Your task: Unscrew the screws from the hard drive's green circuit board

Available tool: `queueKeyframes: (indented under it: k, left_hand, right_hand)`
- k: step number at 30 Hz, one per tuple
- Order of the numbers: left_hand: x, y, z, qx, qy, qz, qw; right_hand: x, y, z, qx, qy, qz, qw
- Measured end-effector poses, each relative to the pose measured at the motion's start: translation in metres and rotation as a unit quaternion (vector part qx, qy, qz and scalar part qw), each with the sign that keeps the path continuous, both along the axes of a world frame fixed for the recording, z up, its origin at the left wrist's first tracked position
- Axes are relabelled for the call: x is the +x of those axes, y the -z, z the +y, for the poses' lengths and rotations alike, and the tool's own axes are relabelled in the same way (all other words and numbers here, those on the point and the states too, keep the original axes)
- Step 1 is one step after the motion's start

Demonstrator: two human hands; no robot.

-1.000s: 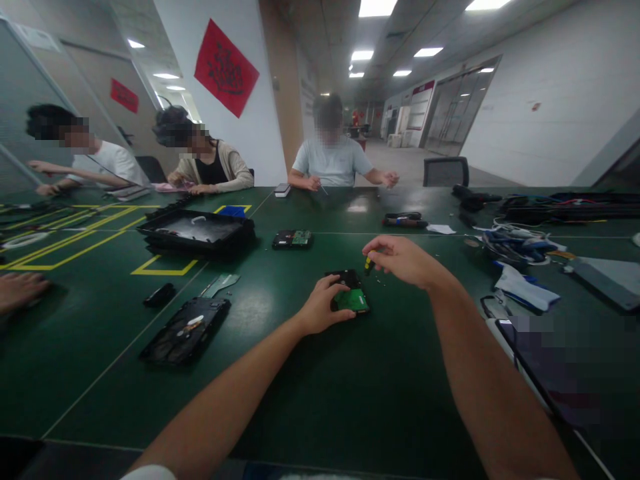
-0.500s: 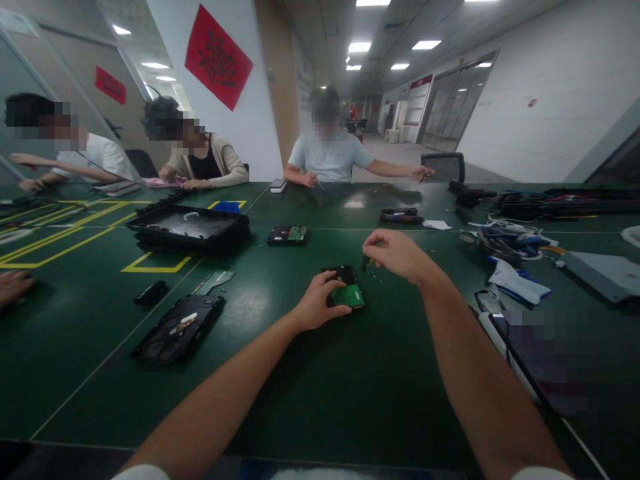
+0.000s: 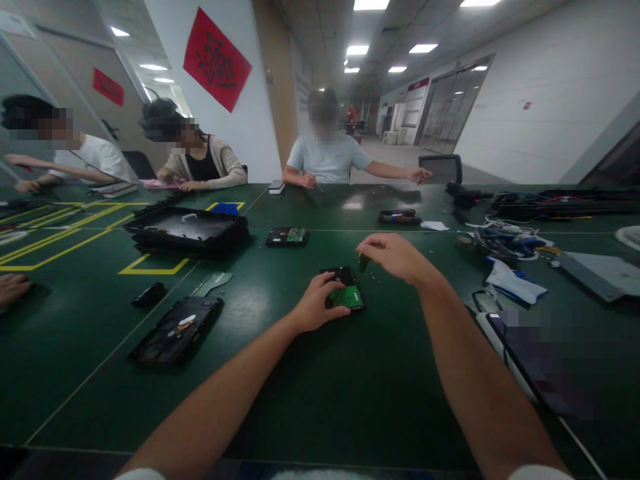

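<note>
In the head view a hard drive (image 3: 346, 295) with a green circuit board on its face lies on the dark green table. My left hand (image 3: 320, 301) grips it from the left, fingers over the far side and thumb at the near edge. Just beyond its right far corner, my right hand (image 3: 393, 257) pinches a small dark piece with a yellow-green tint (image 3: 363, 262) between thumb and fingers, a little above the table; its exact kind is too small to tell. Tiny light bits (image 3: 374, 277) are scattered on the table beneath that hand.
At left lie an opened black casing (image 3: 175, 330), a thin circuit board (image 3: 214, 283) and a black tray stack (image 3: 187, 227). A second hard drive (image 3: 287, 237) sits farther off. Cables (image 3: 510, 239) and a tablet-like device (image 3: 525, 363) lie right. Several people (image 3: 325, 157) sit opposite.
My right hand has shifted slightly left with the small dark piece, which now hangs closer to the hard drive. My left hand keeps its hold on the drive.
</note>
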State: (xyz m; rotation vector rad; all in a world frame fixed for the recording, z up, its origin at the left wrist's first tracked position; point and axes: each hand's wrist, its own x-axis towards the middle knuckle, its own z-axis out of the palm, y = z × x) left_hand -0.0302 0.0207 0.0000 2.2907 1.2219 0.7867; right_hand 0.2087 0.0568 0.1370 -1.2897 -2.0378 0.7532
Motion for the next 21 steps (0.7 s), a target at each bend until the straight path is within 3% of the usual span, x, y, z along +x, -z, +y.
queueKeyframes:
  k: [5, 13, 18, 21]
  left_hand:
    - [0.0, -0.001, 0.0, -0.002, -0.004, 0.002, 1.0]
    - [0.001, 0.002, 0.002, 0.004, -0.007, -0.001, 1.0]
    - [0.001, 0.004, 0.003, 0.002, -0.004, 0.0, 1.0]
    - [0.001, 0.004, 0.002, 0.005, 0.0, 0.0, 1.0]
  right_hand:
    - [-0.003, 0.0, -0.002, -0.007, 0.031, -0.013, 0.999]
    - [-0.005, 0.003, -0.003, -0.081, -0.042, 0.06, 0.994]
    - [-0.005, 0.002, -0.002, 0.0, 0.025, -0.002, 1.0]
    - [-0.01, 0.003, -0.003, -0.003, 0.059, 0.002, 0.998]
